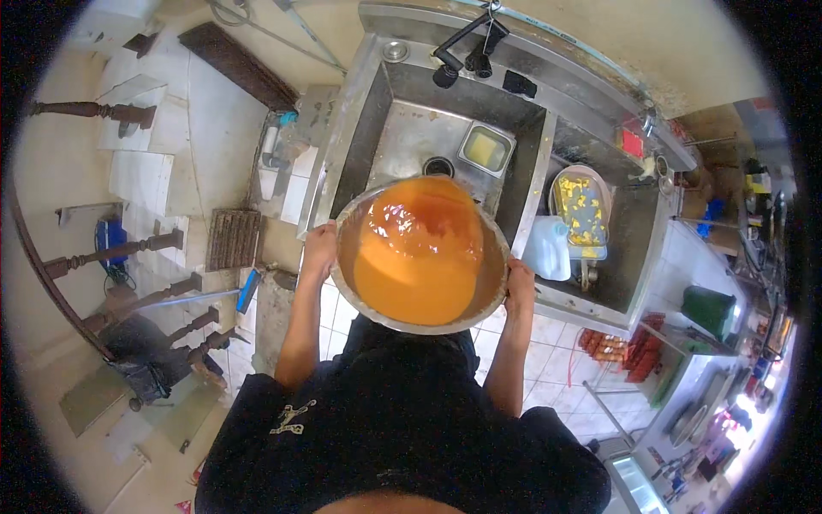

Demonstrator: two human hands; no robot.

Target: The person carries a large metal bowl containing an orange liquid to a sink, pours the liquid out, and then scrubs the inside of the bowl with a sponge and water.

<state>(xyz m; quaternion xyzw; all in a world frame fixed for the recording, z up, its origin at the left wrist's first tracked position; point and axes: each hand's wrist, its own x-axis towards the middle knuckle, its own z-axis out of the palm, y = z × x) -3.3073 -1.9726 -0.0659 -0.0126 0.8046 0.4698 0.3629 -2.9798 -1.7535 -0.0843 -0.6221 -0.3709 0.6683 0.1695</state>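
Observation:
A large round metal basin (349, 273) holds orange liquid (411, 289), glossy and darker toward its far side. My left hand (319, 250) grips the basin's left rim. On the opposite side, my right hand (520, 283) has hold of the right rim. The basin is held in front of my body, over the near edge of a stainless steel sink. Beyond it, the left sink compartment (411, 138) shows a drain opening (439, 167) and a small metal pan (487, 149) with yellowish contents. The fingers under the rim are partly hidden.
In the right compartment (632, 238) a tray with yellow pieces (581, 205) lies near a translucent plastic jug (547, 247). A black faucet (449, 58) rises behind the left compartment. A blue-headed broom (247, 290) is at left. Red net bags of eggs (610, 347) stand at right.

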